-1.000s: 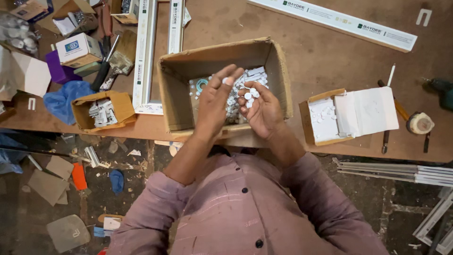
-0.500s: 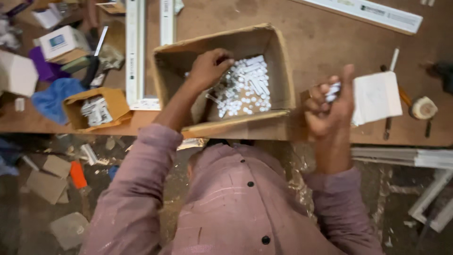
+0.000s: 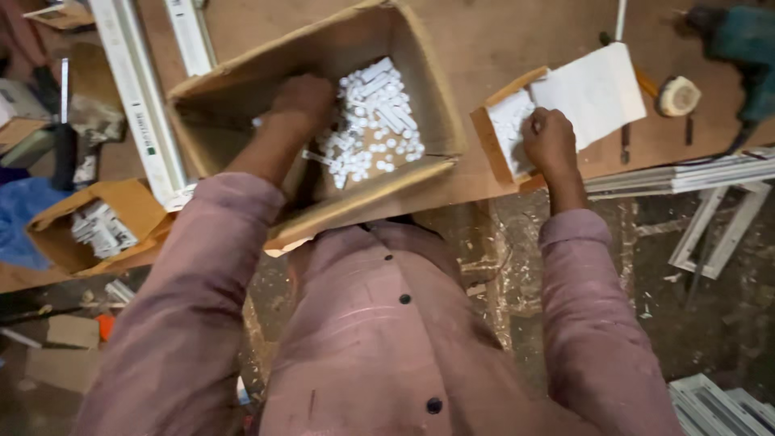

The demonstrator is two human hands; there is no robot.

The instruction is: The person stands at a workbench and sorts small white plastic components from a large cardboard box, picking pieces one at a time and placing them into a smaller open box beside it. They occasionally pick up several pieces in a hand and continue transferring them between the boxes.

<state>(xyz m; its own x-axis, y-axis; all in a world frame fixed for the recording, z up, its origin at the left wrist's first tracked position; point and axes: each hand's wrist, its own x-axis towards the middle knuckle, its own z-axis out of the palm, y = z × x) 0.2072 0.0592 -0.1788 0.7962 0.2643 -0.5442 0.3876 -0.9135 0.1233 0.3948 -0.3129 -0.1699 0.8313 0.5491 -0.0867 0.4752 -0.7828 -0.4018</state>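
Observation:
A large open cardboard box (image 3: 420,89) sits at the table's near edge, holding several small white plastic pieces (image 3: 375,121). My left hand (image 3: 303,101) reaches into it, fingers curled down among the pieces; what it grips is hidden. My right hand (image 3: 549,139) is closed in a fist over a small cardboard box (image 3: 484,133) filled with white pieces, whose white flap (image 3: 596,90) lies open behind it. Any pieces inside the fist are hidden.
A small cardboard box of white parts (image 3: 101,226) sits at the left edge. Long white profiles (image 3: 141,97) lie beside the big box. A teal drill (image 3: 743,56), a tape roll (image 3: 678,95) and a screwdriver lie at right. White frames (image 3: 710,234) rest on the floor.
My right hand moved from in front of the big box over to the small box at right and came down on it. My left hand went into the big box.

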